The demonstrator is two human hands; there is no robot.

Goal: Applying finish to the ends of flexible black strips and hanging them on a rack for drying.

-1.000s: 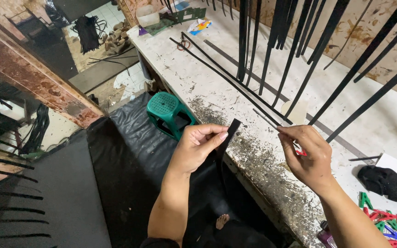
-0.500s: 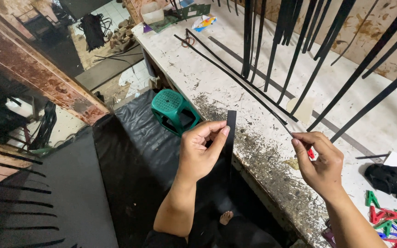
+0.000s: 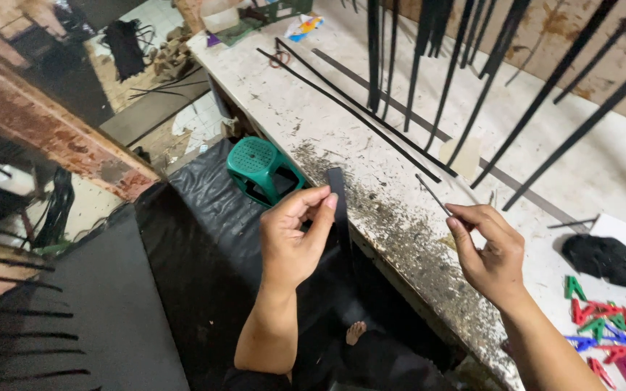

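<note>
While pinched upright in the left hand (image 3: 295,242), black strip (image 3: 337,199) hung over the worktop (image 3: 313,123) edge. Right hand (image 3: 490,253) grip pressed on a thin rod (image 3: 432,192). Could slip from so light a pinch. Since earlier, strip raised straighter, rod lifted nearer it.

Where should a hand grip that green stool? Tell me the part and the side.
Take the green stool by its top rim, coming from above: it stands upright on the floor against the workbench, flat perforated seat facing up, legs splayed below, so the seat edge is likely easiest.
</note>
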